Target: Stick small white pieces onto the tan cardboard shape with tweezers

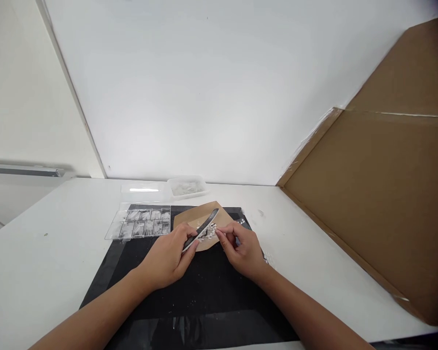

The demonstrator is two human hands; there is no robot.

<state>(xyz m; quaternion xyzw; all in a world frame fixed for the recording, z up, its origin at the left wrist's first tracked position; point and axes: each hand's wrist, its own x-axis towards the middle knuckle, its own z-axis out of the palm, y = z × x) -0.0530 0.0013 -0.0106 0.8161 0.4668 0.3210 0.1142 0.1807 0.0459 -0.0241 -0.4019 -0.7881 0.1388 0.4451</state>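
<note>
My left hand (170,255) grips a long dark nail file (203,227) that points up and to the right. Close beside it, my right hand (243,248) pinches a small pale nail tip between thumb and fingers near the file. Both hands hover over a brown paper sheet (200,216) carrying a small pile of pale nail tips (210,232). The paper lies on a black mat (204,287) on the white table (40,253).
A clear compartment box (140,222) of nail tips sits at the mat's far left corner. Behind it lie a clear lid (143,190) and a small clear tray (187,186). A large cardboard panel (383,194) leans along the right side.
</note>
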